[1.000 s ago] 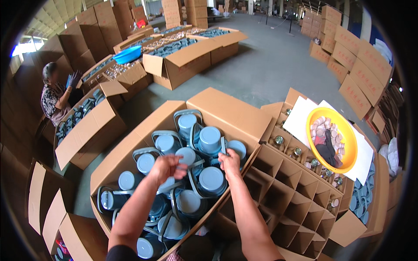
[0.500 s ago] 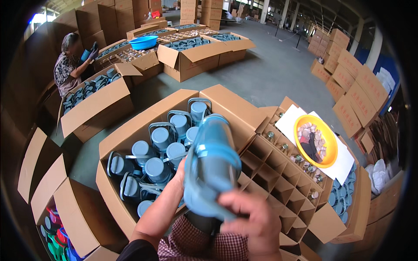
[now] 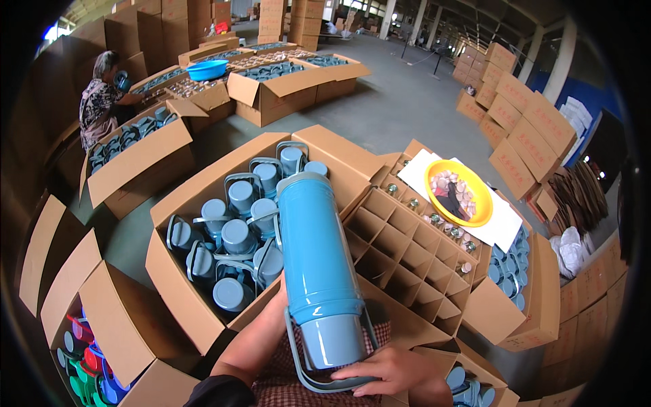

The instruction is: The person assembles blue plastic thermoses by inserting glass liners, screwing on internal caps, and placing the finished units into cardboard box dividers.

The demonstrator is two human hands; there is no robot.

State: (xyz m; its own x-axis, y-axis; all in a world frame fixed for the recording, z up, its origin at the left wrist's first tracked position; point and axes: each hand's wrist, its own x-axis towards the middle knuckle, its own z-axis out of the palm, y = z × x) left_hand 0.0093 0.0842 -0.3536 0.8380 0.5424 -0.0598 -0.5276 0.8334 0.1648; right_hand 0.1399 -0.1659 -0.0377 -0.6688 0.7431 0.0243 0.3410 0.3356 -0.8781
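Observation:
A blue thermos flask (image 3: pixel 315 244) lies slanted in front of me, its grey cup lid (image 3: pixel 333 342) at the near end and its grey base pointing away. My left hand (image 3: pixel 277 302) grips the flask's body from the left and beneath, most of its fingers hidden behind it. At the near end, my right hand (image 3: pixel 385 367) has its fingers closed on the flask's grey carrying handle (image 3: pixel 308 380), which hangs round the lid. Beyond the flask, to its left, an open carton (image 3: pixel 178 298) holds several similar flasks, standing with their handles up.
On the right stands a carton with cardboard dividers (image 3: pixel 400 254), small glass-like pieces in its far cells. A yellow basin (image 3: pixel 485 210) of small pale pieces rests on white board there. Colourful items fill a carton (image 3: pixel 129 319) at lower left. A person (image 3: pixel 102 102) works at far left.
The flask has swung from a foreshortened, blurred pose to showing its whole length. My right hand has moved lower, onto the handle. The surroundings have shifted slightly left in the picture.

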